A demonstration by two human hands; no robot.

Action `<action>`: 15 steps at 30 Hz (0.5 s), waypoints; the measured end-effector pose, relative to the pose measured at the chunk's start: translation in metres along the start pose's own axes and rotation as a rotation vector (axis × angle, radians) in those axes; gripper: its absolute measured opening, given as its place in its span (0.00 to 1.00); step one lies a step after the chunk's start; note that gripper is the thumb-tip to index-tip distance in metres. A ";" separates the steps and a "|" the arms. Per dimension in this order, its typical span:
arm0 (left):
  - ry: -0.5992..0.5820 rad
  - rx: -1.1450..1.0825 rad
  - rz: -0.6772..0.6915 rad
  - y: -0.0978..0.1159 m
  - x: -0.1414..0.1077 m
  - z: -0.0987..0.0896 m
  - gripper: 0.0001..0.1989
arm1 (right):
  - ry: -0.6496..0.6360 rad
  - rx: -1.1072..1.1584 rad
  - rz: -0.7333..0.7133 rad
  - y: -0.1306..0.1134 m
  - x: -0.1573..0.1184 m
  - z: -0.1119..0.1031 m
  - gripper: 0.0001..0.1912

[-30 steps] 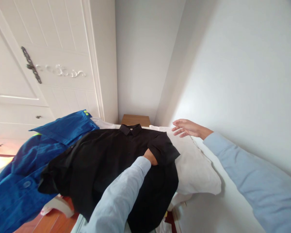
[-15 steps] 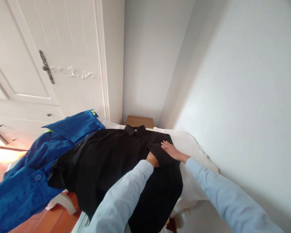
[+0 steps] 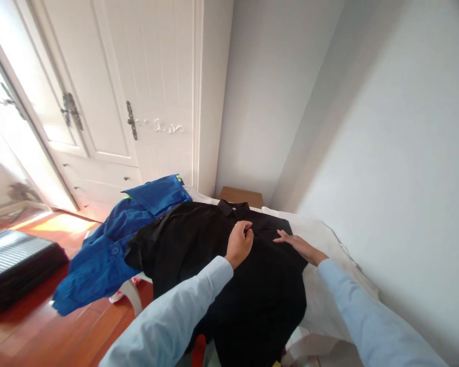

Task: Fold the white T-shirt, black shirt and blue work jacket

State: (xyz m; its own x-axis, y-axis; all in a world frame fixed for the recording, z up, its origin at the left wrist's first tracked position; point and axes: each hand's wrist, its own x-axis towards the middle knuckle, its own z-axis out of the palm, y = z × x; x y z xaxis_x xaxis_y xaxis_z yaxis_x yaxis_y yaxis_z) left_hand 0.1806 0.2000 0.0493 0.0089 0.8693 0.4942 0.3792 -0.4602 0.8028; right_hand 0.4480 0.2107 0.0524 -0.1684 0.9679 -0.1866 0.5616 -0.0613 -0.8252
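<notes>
A black collared shirt [image 3: 199, 239] lies spread out, its collar [image 3: 233, 208] at the far edge. Over the shirt's chest is my left hand [image 3: 240, 244], its fingers curled in toward the thumb. Whether any cloth is between them is hidden. My right hand [image 3: 296, 244] is by the shirt's right sleeve, fingers stretched out and apart, gripping nothing. Under the shirt and to its right shows a white cloth [image 3: 329, 265]. A blue garment [image 3: 126, 229] with yellow-green trim lies along the left side, partly beneath the black shirt.
A white wardrobe [image 3: 156, 76] with dark handles rises behind on the left. The grey wall [image 3: 398, 153] borders the right side. In the back corner is a small brown wooden top [image 3: 240, 195]. A black ribbed case [image 3: 19, 265] rests on the wooden floor [image 3: 84, 326].
My left hand has come out from the shirt's right sleeve and moved up over the chest. My right hand has lifted from lying flat on the sleeve. The view has turned left.
</notes>
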 end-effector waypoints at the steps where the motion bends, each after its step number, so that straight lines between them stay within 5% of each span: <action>1: 0.013 -0.004 0.037 -0.001 0.000 -0.021 0.11 | -0.016 -0.015 -0.001 -0.001 0.001 -0.001 0.47; 5: 0.091 0.224 0.192 -0.009 0.000 -0.128 0.11 | -0.056 -0.068 -0.008 0.000 0.007 -0.001 0.47; 9: 0.084 0.756 0.017 -0.021 0.002 -0.236 0.17 | -0.118 -0.117 0.015 -0.004 0.008 -0.005 0.46; 12: -0.062 1.029 -0.233 -0.032 0.002 -0.289 0.29 | -0.158 -0.185 0.047 -0.014 0.009 -0.010 0.47; 15: -0.187 1.037 -0.357 -0.040 -0.001 -0.314 0.23 | -0.196 -0.271 0.050 -0.024 0.016 -0.013 0.46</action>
State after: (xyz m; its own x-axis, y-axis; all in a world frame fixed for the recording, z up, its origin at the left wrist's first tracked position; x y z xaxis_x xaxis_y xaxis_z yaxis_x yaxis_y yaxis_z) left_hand -0.1247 0.1612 0.1219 -0.1485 0.9755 0.1625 0.9768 0.1191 0.1777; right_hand 0.4426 0.2311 0.0763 -0.2726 0.8986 -0.3437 0.7636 -0.0153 -0.6455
